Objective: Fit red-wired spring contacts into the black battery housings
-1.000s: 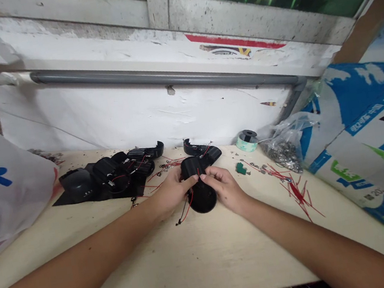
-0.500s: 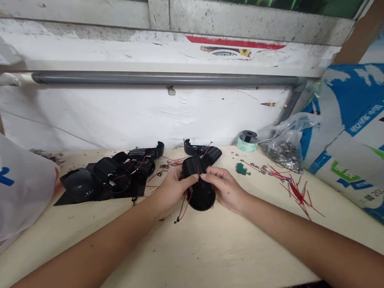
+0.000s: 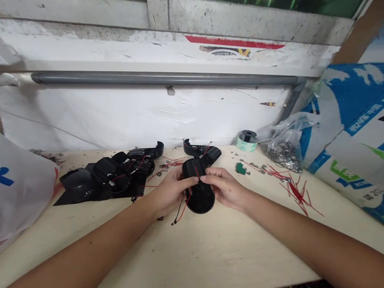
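A black plastic housing (image 3: pixel 200 198) with red and black wires trailing from it is held over the middle of the wooden table (image 3: pixel 201 253). My left hand (image 3: pixel 168 193) grips its left side, fingers curled and pinched near the top. On its right side, my right hand (image 3: pixel 225 187) also grips it, and its fingertips meet the left hand's at a thin red wire (image 3: pixel 197 173). A loose wire end (image 3: pixel 179 213) hangs down to the table.
More black housings with wires (image 3: pixel 110 175) lie at the back left, another (image 3: pixel 202 151) just behind my hands. A solder spool (image 3: pixel 247 139), a bag of metal parts (image 3: pixel 286 146), red wires (image 3: pixel 296 191), a small green part (image 3: pixel 241 169), a white bag (image 3: pixel 0 187) and a printed box (image 3: pixel 376 145) stand around.
Both hands and the housing have shifted very slightly toward me. The grip has stayed the same.
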`<state>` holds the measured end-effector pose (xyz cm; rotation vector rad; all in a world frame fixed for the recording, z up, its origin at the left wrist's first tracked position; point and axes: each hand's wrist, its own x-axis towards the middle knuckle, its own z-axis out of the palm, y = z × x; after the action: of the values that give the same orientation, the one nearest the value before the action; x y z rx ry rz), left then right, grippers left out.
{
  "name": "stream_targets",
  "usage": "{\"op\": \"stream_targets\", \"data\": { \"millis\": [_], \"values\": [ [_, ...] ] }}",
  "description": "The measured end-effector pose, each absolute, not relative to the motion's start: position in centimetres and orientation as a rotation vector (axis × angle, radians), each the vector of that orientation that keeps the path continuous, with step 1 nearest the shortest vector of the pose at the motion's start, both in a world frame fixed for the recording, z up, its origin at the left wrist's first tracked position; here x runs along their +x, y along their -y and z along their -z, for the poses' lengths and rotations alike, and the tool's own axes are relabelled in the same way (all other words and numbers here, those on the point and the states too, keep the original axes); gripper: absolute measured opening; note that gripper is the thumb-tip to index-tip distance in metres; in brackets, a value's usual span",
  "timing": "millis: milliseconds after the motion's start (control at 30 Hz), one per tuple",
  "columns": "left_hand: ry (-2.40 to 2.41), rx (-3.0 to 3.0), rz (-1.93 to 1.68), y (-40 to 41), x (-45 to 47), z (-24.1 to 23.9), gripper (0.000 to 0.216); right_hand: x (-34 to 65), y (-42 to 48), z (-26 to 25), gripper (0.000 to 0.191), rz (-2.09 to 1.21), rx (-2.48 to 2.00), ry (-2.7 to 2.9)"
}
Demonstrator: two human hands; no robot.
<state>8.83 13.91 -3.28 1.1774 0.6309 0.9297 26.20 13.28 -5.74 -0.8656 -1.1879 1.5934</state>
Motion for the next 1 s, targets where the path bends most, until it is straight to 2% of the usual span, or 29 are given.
{"op": "stream_targets", "data": {
  "millis": [467,833,1000],
  "values": [
    [-0.606,1.256,-0.932,-14.2,8.8,4.4,0.029,25.9,-13.2,6.0,0.042,-1.471,-0.836,1.221],
    [-0.598,1.292,-0.946,-14.6,8.7,5.1,0.03,25.9,-13.5,6.4,0.039,-1.454,-0.815,1.227],
    [-0.613,1.182,-0.962,-14.2,8.8,4.2,0.022,26.1,-13.6,6.1,0.029,-1.56,-0.844,1.167]
  ]
}}
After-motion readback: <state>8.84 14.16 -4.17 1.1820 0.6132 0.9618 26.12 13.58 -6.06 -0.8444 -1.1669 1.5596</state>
